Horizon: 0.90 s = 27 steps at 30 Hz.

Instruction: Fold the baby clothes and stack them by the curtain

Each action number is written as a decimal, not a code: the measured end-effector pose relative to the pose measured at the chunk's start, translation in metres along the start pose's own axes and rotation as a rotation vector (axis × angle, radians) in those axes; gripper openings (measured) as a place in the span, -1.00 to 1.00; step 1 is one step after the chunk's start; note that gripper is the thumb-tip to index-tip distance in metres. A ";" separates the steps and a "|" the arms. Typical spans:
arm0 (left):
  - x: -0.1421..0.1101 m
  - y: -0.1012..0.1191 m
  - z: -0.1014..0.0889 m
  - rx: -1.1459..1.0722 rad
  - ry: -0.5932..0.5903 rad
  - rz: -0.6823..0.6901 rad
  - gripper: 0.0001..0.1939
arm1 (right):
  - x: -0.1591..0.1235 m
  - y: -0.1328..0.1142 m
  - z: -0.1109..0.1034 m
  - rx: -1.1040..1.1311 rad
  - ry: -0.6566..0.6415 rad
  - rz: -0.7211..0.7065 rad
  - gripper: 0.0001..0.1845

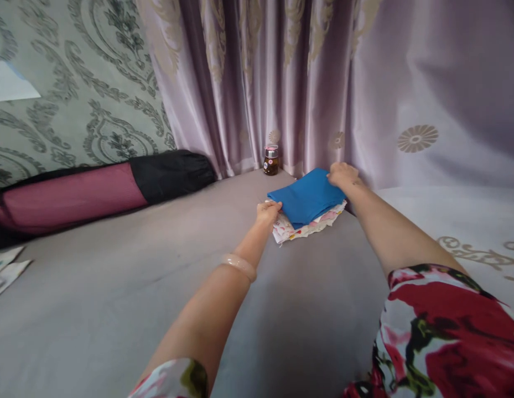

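A folded blue cloth (309, 198) lies on top of a patterned white-and-pink cloth (310, 228) at the far right of the grey surface. My left hand (268, 211) is closed at the near left corner of the blue cloth, thumb on its edge. At the far right corner, my right hand (342, 176) has its fingers closed on the same blue cloth. The fingertips of both hands are partly hidden. The patterned cloth shows along the near side, beneath the blue one.
Just behind the cloths stands a small dark jar (271, 161) with a metal-banded lid. A long black-and-maroon bag (78, 193) lies along the patterned wall. Purple curtains (277, 83) hang behind. White papers (8, 268) lie at the left edge.
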<state>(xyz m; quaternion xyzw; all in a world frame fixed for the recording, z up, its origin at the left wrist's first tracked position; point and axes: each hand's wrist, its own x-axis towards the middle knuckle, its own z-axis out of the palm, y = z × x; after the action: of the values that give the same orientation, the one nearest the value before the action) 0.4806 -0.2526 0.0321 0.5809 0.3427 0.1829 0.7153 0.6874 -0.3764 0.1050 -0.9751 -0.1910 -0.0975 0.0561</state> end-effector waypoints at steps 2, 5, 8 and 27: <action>0.002 -0.006 0.000 0.023 0.011 -0.012 -0.68 | -0.004 -0.001 0.005 -0.027 -0.047 0.026 -0.68; 0.003 -0.014 -0.002 0.059 0.021 -0.021 -0.68 | -0.009 -0.002 0.012 -0.048 -0.085 0.041 -0.67; 0.006 -0.019 -0.004 0.109 0.023 -0.010 -0.72 | -0.011 0.001 0.023 -0.070 -0.096 0.055 -0.65; -0.030 -0.045 -0.002 1.232 -0.172 0.719 -0.43 | -0.029 0.001 0.076 0.087 -0.188 -0.248 -0.39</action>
<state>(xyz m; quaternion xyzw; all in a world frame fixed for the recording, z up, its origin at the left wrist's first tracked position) 0.4526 -0.2826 -0.0031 0.9682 0.1137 0.1341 0.1777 0.6740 -0.3770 0.0251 -0.9455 -0.3184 -0.0039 0.0675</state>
